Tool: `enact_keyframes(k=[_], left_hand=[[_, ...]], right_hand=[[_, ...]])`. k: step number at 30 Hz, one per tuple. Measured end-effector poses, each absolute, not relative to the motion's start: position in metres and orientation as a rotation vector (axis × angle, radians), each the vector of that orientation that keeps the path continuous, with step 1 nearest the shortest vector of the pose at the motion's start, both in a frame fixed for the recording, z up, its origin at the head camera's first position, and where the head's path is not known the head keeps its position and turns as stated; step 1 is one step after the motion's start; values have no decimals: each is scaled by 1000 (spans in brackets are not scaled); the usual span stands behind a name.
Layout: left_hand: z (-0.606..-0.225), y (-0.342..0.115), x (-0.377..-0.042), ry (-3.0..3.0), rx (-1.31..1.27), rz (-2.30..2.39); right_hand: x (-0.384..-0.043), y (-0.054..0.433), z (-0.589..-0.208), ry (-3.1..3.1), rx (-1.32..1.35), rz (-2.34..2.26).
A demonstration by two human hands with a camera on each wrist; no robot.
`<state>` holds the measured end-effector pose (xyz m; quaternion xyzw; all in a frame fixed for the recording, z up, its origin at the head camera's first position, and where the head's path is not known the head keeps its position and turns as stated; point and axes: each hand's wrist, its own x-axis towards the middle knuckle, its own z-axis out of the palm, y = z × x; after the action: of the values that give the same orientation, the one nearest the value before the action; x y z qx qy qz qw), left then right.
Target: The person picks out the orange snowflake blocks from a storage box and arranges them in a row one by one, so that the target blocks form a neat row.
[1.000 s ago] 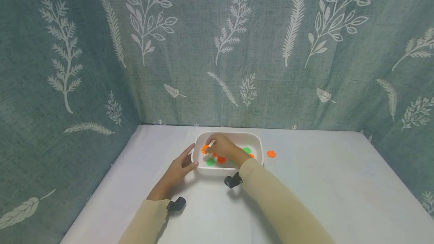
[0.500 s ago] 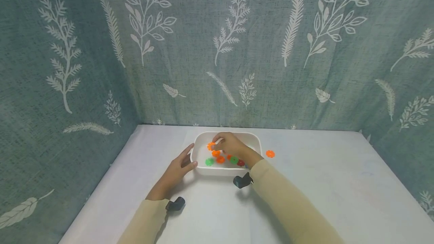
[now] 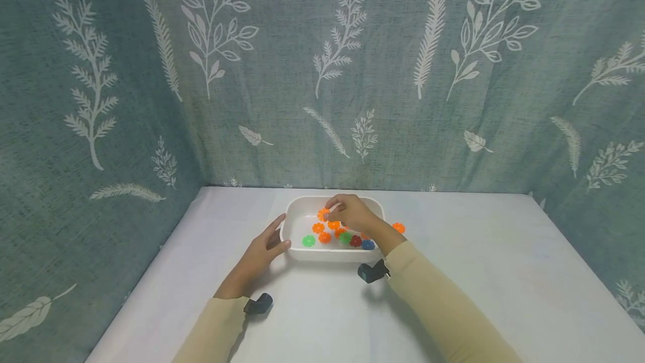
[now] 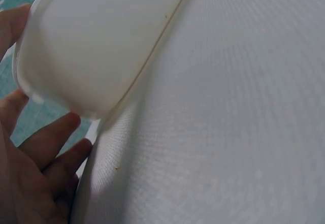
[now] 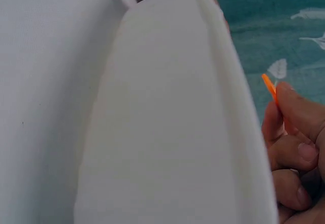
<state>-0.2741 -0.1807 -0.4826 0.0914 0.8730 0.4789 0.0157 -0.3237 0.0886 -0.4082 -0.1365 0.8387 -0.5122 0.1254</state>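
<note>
My right hand point(image 3: 350, 213) is over the white plastic tray point(image 3: 302, 252) in the head view, pinching an orange flower-shaped disc point(image 3: 323, 214) between thumb and fingertips. From the right wrist the same orange disc point(image 5: 269, 87) shows edge-on, beyond the tray's wall point(image 5: 162, 112). Below the hand, several more orange discs point(image 3: 325, 237) lie in the tray among green point(image 3: 309, 241), red point(image 3: 355, 241) and blue point(image 3: 368, 245) ones. At the tray's left end, my left hand point(image 3: 261, 249) has its fingers spread, with fingertips at the outer wall and rim point(image 4: 23, 46).
Just right of the tray, an orange disc point(image 3: 398, 228) lies on the white tabletop point(image 3: 478, 262). A leaf-patterned green curtain point(image 3: 312, 144) stands behind the table and along its sides. Each wrist carries a small black camera point(image 3: 373, 271).
My right hand has moved rightward over the tray, carrying the orange disc. More discs at the tray's front right, including a blue one, have come into view. My left hand stays by the tray.
</note>
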Motion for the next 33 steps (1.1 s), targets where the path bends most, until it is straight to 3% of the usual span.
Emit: enact_keyframes(k=[33], left_hand=[[-479, -178, -273, 2717, 258, 1479]], right_hand=[[-306, 177, -399, 2601, -199, -1447]])
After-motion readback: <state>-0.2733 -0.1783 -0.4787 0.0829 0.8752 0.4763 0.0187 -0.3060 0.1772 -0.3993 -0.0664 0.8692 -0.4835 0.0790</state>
